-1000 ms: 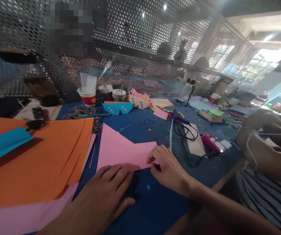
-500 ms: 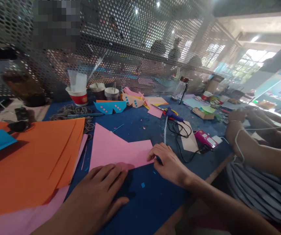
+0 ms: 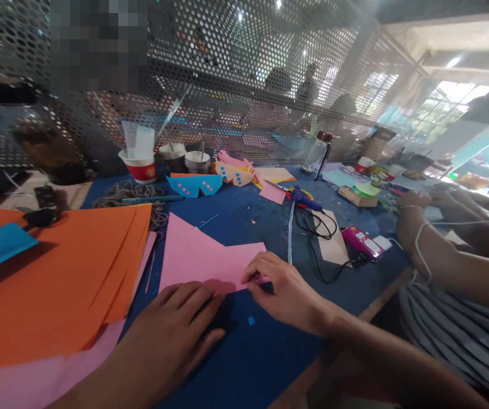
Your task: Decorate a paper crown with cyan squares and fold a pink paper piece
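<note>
Two bare hands meet at a pink paper sheet [image 3: 210, 264], which lies on the blue desk [image 3: 244, 363]. Left hand [image 3: 176, 324]: palm down, fingers slightly spread, their tips over the sheet's near edge. Right hand [image 3: 278, 287]: fingers curled, thumb close beneath them, at the sheet's right end; whether paper is pinched between them cannot be told. Good handling would call for flat left fingers, so that the sheet cannot slide, and light, even pressure from the right fingertips, sparing the paper from dents. The sheet looks smooth and matte, angular in outline, its far edge dipping to an obtuse notch. Left of it, broad orange sheets [image 3: 78, 272] overlap under a bright blue paper strip [image 3: 1, 247]. Beyond it are a cut blue paper piece [image 3: 195, 186] dotted with pink squares and a peach paper piece [image 3: 236, 176] with blue ones. Beyond it to the right lies a glue gun [image 3: 307, 199], apparently hard plastic, with a looping black cord [image 3: 313, 250].
</note>
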Demonstrator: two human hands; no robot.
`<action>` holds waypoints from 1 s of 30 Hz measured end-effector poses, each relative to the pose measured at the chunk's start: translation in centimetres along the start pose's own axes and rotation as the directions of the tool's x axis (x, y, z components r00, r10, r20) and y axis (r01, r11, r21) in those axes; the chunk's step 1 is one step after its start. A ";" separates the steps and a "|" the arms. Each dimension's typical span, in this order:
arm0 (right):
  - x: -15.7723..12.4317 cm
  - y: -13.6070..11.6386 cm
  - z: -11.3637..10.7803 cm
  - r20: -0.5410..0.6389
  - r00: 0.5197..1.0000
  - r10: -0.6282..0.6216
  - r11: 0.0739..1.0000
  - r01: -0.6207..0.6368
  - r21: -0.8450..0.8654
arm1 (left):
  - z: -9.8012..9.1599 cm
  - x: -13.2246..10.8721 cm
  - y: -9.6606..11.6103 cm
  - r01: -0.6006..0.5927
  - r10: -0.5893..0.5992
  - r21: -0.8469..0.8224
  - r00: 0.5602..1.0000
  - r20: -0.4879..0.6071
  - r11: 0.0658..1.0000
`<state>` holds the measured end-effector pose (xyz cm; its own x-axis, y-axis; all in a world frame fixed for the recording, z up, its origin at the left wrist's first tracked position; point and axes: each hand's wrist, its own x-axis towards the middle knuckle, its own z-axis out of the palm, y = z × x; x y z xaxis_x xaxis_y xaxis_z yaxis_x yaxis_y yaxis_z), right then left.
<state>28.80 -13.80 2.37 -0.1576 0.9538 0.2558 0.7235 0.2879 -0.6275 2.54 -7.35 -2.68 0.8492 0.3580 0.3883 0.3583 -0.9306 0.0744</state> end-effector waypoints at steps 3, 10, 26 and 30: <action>0.8 0.0 1.1 0.049 0.998 -0.030 0.999 0.032 -0.035 | 0.2 -0.2 -0.1 -0.009 0.009 -0.005 1.000 -0.029 1.000; 1.5 0.7 2.1 0.032 0.998 -0.046 0.994 0.049 -0.097 | 0.5 0.2 -0.4 0.071 -0.084 -0.166 0.994 -0.071 0.984; 2.1 1.2 2.3 0.080 0.997 0.018 0.988 -0.005 -0.152 | 0.0 5.5 -4.1 -0.332 0.325 -0.146 0.943 -0.071 0.932; 2.1 1.1 2.3 0.077 0.997 0.015 0.988 -0.003 -0.154 | -0.3 5.7 -4.3 -0.394 0.379 -0.096 0.914 -0.143 0.914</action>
<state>27.76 -11.32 0.49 -0.1981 0.9618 0.1886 0.8186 0.2682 -0.5078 5.75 -1.38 -0.53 0.8564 -0.0367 0.5150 -0.0449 -0.9990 0.0034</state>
